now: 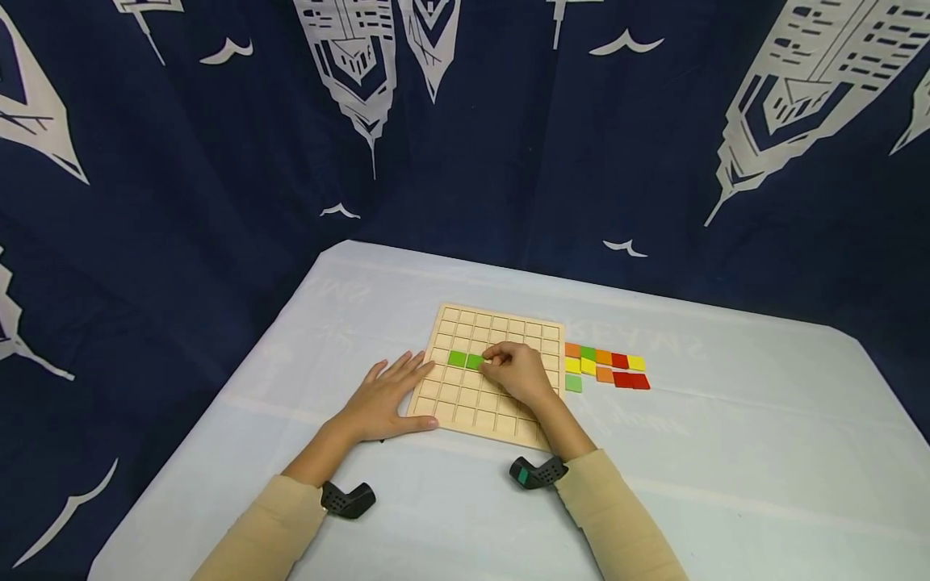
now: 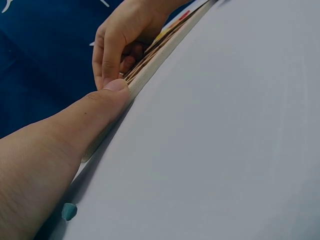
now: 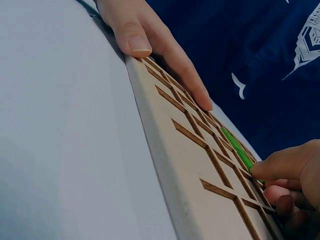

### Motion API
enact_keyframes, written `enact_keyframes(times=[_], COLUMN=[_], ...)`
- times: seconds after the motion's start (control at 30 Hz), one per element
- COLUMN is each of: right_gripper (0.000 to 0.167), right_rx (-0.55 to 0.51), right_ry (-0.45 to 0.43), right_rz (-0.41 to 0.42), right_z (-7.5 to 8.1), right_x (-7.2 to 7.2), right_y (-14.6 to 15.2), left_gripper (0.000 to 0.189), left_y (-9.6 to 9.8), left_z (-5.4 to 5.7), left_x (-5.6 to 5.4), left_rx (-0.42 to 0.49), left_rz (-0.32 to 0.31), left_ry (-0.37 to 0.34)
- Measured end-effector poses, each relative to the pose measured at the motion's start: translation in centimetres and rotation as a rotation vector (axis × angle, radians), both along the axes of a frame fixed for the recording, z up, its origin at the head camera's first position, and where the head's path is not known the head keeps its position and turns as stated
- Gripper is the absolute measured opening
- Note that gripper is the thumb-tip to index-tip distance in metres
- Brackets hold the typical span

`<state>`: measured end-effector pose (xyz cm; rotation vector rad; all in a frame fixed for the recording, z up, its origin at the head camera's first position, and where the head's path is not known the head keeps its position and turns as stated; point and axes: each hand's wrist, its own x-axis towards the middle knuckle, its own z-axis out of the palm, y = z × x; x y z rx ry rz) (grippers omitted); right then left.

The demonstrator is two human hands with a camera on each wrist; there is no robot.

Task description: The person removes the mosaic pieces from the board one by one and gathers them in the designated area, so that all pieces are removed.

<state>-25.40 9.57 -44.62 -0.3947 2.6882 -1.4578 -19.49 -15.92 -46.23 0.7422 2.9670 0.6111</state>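
A square wooden grid board (image 1: 465,395) lies on the table, with two green tiles (image 1: 457,358) side by side in one of its rows. My left hand (image 1: 385,399) rests at the board's left side, fingers spread; its thumb (image 2: 116,86) touches the near edge. Over the middle of the board is my right hand (image 1: 519,373), fingers bent. Its thumb and fingertips pinch at the right-hand green tile (image 1: 475,361), partly covering it. In the right wrist view, green (image 3: 237,149) shows beside the right thumb (image 3: 265,169); the fingertips' far side is hidden.
Right of the board lie several loose square tiles (image 1: 620,361) in red, orange, yellow and green, the nearest against the board's edge. A white cloth covers the table (image 1: 726,452). Behind hangs a dark blue curtain (image 1: 508,177) with white building prints.
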Motion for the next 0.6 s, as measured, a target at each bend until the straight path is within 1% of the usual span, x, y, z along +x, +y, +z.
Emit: enact_keyframes(times=[0.2,0.33,0.6], right_gripper=[0.015,0.016,0.017], right_rx=[0.01,-0.008,-0.04], right_ry=[-0.002,0.0,0.059], right_rz=[-0.002,-0.015,-0.034], right_z=[0.05,-0.04,-0.4], right_x=[0.1,0.16,0.38], right_y=[-0.04,-0.09,-0.38], left_gripper=[0.095,0.094,0.094], left_y=[-0.01,-0.01,-0.01], left_z=[0.01,0.03,0.17], left_x=[-0.03,-0.06,0.1], left_rx=[-0.003,-0.004,-0.002], left_rz=[-0.007,-0.005,0.001], left_ry=[0.0,-0.004,-0.014])
